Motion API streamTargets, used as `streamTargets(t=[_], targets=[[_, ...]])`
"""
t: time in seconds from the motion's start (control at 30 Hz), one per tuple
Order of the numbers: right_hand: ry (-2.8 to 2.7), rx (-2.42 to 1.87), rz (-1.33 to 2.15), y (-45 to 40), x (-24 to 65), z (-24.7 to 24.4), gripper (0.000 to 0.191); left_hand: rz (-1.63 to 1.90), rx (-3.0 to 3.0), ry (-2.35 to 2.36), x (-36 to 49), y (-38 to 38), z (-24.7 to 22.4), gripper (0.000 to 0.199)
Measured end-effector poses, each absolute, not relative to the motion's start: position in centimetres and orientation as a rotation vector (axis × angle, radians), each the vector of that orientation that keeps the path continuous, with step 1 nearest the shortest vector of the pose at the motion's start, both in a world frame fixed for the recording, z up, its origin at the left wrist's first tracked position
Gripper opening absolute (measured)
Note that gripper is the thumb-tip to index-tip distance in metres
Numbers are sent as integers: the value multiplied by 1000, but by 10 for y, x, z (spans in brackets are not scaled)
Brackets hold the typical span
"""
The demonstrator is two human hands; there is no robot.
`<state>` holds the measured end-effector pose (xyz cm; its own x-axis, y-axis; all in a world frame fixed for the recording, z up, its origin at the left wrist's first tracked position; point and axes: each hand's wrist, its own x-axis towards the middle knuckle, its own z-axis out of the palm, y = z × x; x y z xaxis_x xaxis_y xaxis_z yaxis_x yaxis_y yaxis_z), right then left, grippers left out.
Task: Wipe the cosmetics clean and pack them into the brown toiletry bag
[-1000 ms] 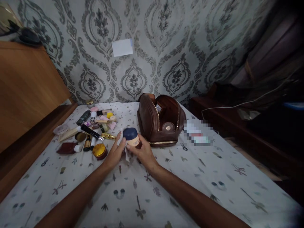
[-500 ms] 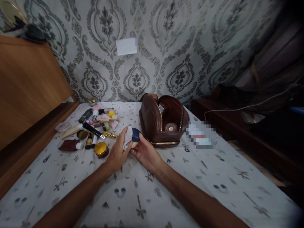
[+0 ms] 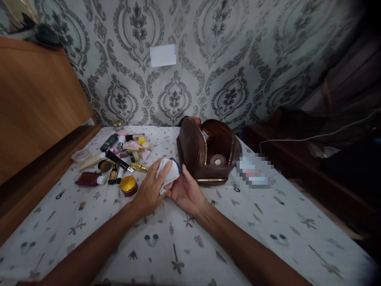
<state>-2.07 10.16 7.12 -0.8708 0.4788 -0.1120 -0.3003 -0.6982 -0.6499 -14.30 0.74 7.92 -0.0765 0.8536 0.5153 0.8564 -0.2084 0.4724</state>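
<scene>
Between my two hands, just in front of the bag, is a small dark blue container (image 3: pixel 176 162), mostly covered by a white cloth or tissue (image 3: pixel 170 175). My left hand (image 3: pixel 151 188) presses the white cloth over it with bent fingers. From the right side, my right hand (image 3: pixel 189 192) grips the container, palm up, its thumb along the edge. The container's exact kind is hidden. A brown leather toiletry bag (image 3: pixel 190 155) stands unzipped behind my right hand, with something boxy inside. Nearest to my left hand lies a gold-lidded jar (image 3: pixel 128 184).
Several cosmetics lie at the left, among them a dark red bottle (image 3: pixel 87 179), a makeup brush (image 3: pixel 119 161) and a gold tube (image 3: pixel 139 167). A blurred-out item (image 3: pixel 254 171) lies right of the bag. A wooden panel (image 3: pixel 44 87) borders the left side; patterned wallpaper rises behind.
My left hand has slid the white cloth up and over the blue part, which now shows only at its edge. My right thumb has shifted. The view has tilted slightly.
</scene>
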Motion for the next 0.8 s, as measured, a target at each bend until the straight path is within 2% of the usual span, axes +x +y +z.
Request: streamTargets(t=[0.13, 0.33, 0.43, 0.57, 0.8], targets=[[-1078, -412, 2417, 101, -21, 71, 47, -1355, -2160, -2119, -143, 4, 81, 61], [-826, -442, 2477, 104, -24, 63, 34, -2044, -1901, -2120, -145, 11, 88, 61], [-799, -411, 2469, 104, -24, 62, 32, -2274, -1630, -2278, -148, 19, 84, 64], [-846, -370, 2465, 103, -23, 65, 35, -2326, -1333, -2489, -151, 22, 73, 63], [-875, -431, 2369, 96, -23, 69, 38, -2337, -1624, -2455, -149, 16, 69, 70]])
